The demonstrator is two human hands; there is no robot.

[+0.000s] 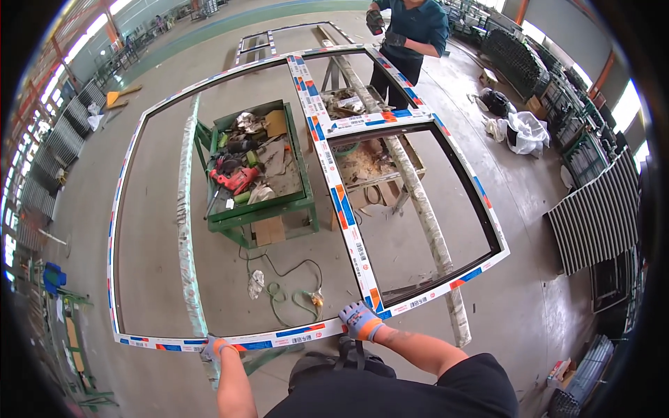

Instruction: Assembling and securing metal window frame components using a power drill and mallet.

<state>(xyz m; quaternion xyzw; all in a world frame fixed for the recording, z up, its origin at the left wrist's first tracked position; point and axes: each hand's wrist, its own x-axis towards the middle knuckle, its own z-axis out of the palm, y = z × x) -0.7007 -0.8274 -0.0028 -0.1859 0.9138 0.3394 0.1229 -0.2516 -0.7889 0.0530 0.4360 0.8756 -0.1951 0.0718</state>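
Note:
A large window frame (293, 337), wrapped in white film with blue and orange print, lies flat before me. One upright bar divides it, and a crossbar splits its right side. My left hand (214, 347), in a grey glove with an orange cuff, is closed on the near rail left of its middle. Gloved the same way, my right hand (360, 320) grips that rail just left of where the upright bar meets it. The undersides of both hands are hidden. Two film-wrapped support bars, a left one (185, 230) and a right one (421, 202), run beneath the frame.
Beneath the frame stands a green tool cart (261, 217) holding a red power drill (235, 177) and scraps. A cable (282, 292) coils on the floor. Across the frame, a co-worker (418, 31) in dark gloves holds a power tool (375, 22). Plastic bags (527, 132) lie right.

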